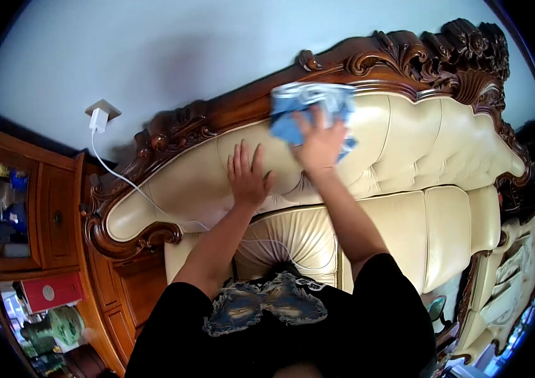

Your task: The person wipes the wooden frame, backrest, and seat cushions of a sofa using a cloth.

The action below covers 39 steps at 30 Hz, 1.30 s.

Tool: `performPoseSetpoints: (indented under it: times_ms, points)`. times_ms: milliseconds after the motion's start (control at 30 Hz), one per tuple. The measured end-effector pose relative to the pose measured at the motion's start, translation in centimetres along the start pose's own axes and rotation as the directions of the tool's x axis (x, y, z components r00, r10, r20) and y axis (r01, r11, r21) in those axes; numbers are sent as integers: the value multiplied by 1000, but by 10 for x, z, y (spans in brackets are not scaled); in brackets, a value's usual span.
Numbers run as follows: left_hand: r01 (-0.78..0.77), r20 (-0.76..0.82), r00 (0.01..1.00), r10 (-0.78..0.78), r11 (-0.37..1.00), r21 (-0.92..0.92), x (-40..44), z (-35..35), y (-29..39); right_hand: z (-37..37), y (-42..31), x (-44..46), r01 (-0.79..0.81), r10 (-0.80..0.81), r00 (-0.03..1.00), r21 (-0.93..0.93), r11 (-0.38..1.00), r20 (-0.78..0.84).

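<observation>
My right hand [323, 146] presses a blue and white cloth [289, 129] against the upper edge of the sofa's cream backrest [400, 135]. Part of the cloth overlaps the carved wooden frame [245, 112] above the padding. The hand and cloth are slightly blurred, and some of the fingers blend into the folds. To the left, my left hand [248, 177] rests flat on the backrest with its fingers spread and holds nothing. Below both hands is the cream seat cushion [299, 230].
A white charger [98, 120] sits in a wall socket, its white cable [132, 183] running across the backrest's left end onto the seat. A wooden cabinet [59, 208] stands at left, with a red box [52, 292] near it. Another cream sofa [478, 309] stands at right.
</observation>
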<state>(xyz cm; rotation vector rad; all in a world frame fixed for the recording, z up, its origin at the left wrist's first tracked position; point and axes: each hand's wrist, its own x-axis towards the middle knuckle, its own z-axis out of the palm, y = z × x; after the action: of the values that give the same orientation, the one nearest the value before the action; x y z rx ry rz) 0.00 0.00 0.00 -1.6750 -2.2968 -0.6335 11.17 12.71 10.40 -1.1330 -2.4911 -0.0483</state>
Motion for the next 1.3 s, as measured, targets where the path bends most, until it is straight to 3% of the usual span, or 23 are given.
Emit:
performPoseSetpoints:
  times_ms: [67, 100, 167, 233, 267, 333, 400, 433, 500, 567, 633, 700, 767, 833, 867, 933, 1000, 1033, 1067, 1133, 1167, 1233, 1300]
  points:
    - [4, 5, 1000, -4, 1000, -14, -36, 5, 3, 20, -6, -8, 104, -105, 992, -14, 994, -76]
    - [-24, 10, 1000, 24, 997, 67, -50, -37, -43, 28, -66, 3, 124, -119, 991, 96, 988, -55]
    - [11, 248, 969, -17, 1000, 24, -86, -64, -34, 41, -99, 1, 189, -193, 981, 123, 974, 20]
    - [-19, 243, 967, 81, 969, -246, -130, -62, -43, 55, -124, -2, 416, -434, 900, 239, 877, 27]
    - [-5, 232, 971, 62, 972, -236, -143, -70, -44, 54, -125, 1, 437, -454, 891, 242, 866, 20]
    - [109, 388, 920, 62, 909, -403, -163, -93, -45, 50, -124, 5, 440, -477, 877, 302, 846, 58]
    - [177, 358, 934, -27, 902, -393, -176, -110, -49, 54, -93, 10, 519, -534, 845, 186, 834, 37]
    - [228, 351, 933, -85, 893, -389, -191, -123, -52, 23, -75, 12, 471, -494, 869, 241, 849, 42]
    - [315, 274, 932, -239, 907, -279, -215, -136, -60, 14, -32, 24, 355, -356, 935, 36, 934, 5]
    - [405, 199, 907, -372, 899, -165, -243, -154, -57, -16, -13, 21, 255, -253, 965, 20, 967, -75]
    - [610, 198, 792, -577, 760, -225, -269, -174, -48, -7, -17, 17, 236, -231, 960, 13, 972, -161]
    - [670, 247, 742, -623, 705, -232, -301, -185, -41, 8, -35, 4, 197, -190, 950, 5, 980, -248]
    - [657, 315, 749, -582, 714, -243, -334, -186, -27, 24, -68, -20, 187, -181, 974, 28, 982, -138]
    - [641, 343, 759, -554, 729, -241, -360, -197, -25, 39, -103, -51, 489, -481, 870, 62, 870, -105]
    - [636, 392, 756, -525, 731, -247, -378, -203, -18, 55, -100, -71, 499, -492, 864, 58, 864, -104]
    - [622, 348, 769, -536, 753, -213, -415, -212, -23, 101, -84, -105, 687, -681, 725, 41, 725, -104]
    - [623, 319, 770, -552, 759, -190, -455, -226, -12, 116, -42, -148, 656, -665, 742, 114, 746, 85]
    - [691, 298, 717, -630, 698, -186, -472, -235, -12, 120, -20, -165, 228, -296, 894, 227, 947, 336]
    - [759, 293, 649, -702, 621, -194, -492, -242, -2, 124, 1, -183, -253, 139, 848, 160, 954, 512]
    - [756, 286, 655, -700, 608, -245, -527, -257, 8, 124, 65, -215, -374, 258, 769, 84, 924, 584]
    - [746, 288, 665, -689, 595, -299, -542, -262, 14, 114, 89, -238, -616, 398, 733, 292, 731, 551]
    - [728, 322, 685, -654, 628, -274, -554, -277, 17, 78, 95, -269, -864, 209, 498, 502, 37, 842]
    - [691, 316, 722, -615, 629, -356, -549, -296, 31, -5, 68, -306, -855, -19, 478, 460, -240, 878]
